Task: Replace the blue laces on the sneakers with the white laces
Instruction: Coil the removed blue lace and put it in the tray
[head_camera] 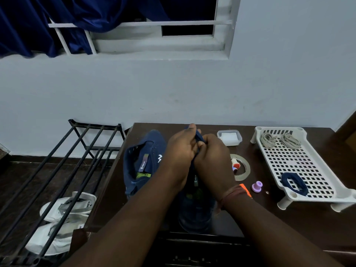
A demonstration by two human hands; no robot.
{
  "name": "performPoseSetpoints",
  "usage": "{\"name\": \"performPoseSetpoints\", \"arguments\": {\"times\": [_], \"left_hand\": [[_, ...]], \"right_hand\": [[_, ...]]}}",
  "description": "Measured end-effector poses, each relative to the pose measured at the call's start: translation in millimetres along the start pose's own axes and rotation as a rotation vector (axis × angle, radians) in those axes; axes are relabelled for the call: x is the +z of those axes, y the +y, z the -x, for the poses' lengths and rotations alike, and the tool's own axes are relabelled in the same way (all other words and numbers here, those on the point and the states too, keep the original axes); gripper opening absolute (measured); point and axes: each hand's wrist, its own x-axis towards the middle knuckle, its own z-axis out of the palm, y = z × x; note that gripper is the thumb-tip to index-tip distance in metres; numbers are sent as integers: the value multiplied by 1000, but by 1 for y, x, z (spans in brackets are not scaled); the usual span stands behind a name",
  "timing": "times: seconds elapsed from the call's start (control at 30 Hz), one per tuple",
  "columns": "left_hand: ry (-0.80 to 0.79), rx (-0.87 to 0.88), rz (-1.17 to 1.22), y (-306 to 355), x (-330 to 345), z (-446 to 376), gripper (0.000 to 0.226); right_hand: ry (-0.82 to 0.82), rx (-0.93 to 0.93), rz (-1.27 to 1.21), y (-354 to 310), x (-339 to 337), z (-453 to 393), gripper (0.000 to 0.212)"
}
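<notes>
Table (pixel 289 224): dark wood, semi-gloss, reflects a little. On it: left sneaker (pixel 143 162) in matt navy cloth; white tray (pixel 300 164) to its right in perforated matt plastic; tape roll (pixel 243 166) between the two, clear and glossy; small box (pixel 229 137) behind the tape, translucent plastic. Rack (pixel 57 170) left of table: black matt metal bars.

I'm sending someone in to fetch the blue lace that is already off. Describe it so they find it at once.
Look at the white slotted tray on the right side of the dark table. The coiled blue lace lies at the tray's near end. The two bundles at the far end are pale laces, so the dark blue colour sets it apart.
</notes>
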Motion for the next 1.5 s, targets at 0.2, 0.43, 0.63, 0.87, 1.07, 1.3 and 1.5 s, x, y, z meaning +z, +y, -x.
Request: {"name": "performPoseSetpoints", "arguments": {"times": [0.2,0.43,0.63,0.87,1.07,1.3,1.5], "left_hand": [[-148,34,-207,-11,1,6,32],[-305,-123,-308,-12,-1,2,53],[-347,-73,-371,-14,-4,0,27],[-546,41,-474,4,-8,13,37],[-519,34,-218,31,-24,23,32],[-186,152,-723,-7,32,9,61],[-109,233,-719,-13,81,-3,15]], "right_hand": [[-51,-200,230,11,6,3,23],[-121,-29,199,18,-8,-13,6],[-180,-40,147,18,-23,-23,3],[-189,-65,164,14,-38,-31,3],[-86,127,295,25,-74,-46,19],[-227,152,299,13,-89,-28,24],[-319,211,371,11,-126,-20,13]]}}
